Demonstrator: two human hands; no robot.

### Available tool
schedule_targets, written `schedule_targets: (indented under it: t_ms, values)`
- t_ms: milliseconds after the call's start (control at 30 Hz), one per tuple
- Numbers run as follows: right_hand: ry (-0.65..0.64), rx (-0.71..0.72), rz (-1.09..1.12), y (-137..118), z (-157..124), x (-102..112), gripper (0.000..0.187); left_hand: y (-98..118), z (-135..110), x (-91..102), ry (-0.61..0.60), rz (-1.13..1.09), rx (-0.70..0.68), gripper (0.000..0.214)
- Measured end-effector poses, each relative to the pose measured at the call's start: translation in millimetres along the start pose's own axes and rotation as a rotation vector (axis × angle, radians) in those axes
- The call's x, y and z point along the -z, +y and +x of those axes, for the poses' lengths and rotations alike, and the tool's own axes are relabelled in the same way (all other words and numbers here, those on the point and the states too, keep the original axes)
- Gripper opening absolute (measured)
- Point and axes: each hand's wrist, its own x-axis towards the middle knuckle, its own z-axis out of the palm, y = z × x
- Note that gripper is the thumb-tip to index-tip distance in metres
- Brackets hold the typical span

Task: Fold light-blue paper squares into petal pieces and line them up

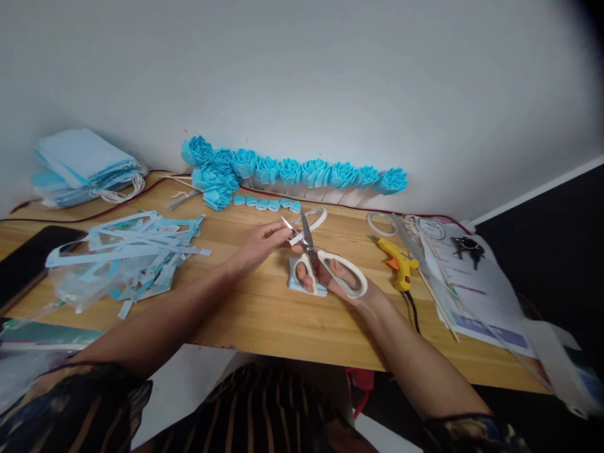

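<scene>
My right hand grips a pair of white-handled scissors, fingers through the loops and blades apart, pointing away from me. Close to the blades, my left hand is closed, thumb and fingers pinching a narrow white strip. The strip lies across the blades; I cannot tell whether it is between them. Just beyond the blade tips is a white ring like a tape roll. Under my right hand lies a small stack of pale blue folded pieces, partly hidden.
Blue fabric flowers line the wall, with small blue pieces before them. Left are cut strips, a mask stack and a phone. Right are a yellow glue gun, another ring, keys and papers.
</scene>
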Motion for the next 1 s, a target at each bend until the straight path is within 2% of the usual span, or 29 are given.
schedule_targets:
  t_ms: [133, 333, 500, 733, 1000]
  values:
    - [0.027, 0.007, 0.014, 1.7, 0.5, 1.2, 0.064, 1.3, -1.5, -1.1, -0.038, 0.028, 0.012, 0.042]
    - [0.047, 0.012, 0.015, 2.0, 1.7, 2.7, 0.065, 3.9, -1.0, -3.4, -0.124, -0.129, 0.028, 0.039]
    - [0.051, 0.009, 0.055, 4.5, 1.9, 2.8, 0.061, 5.6, -2.8, -2.5, -0.104, -0.007, 0.055, 0.032]
    - [0.085, -0.025, 0.075, 1.6, 3.3, -2.3, 0.058, 10.8, -3.1, -3.4, -0.062, 0.166, -0.004, 0.032]
    - [0.115, -0.047, 0.049, 0.1, 2.7, -4.4, 0.052, 12.6, -3.0, -3.2, -0.076, 0.280, -0.021, 0.031]
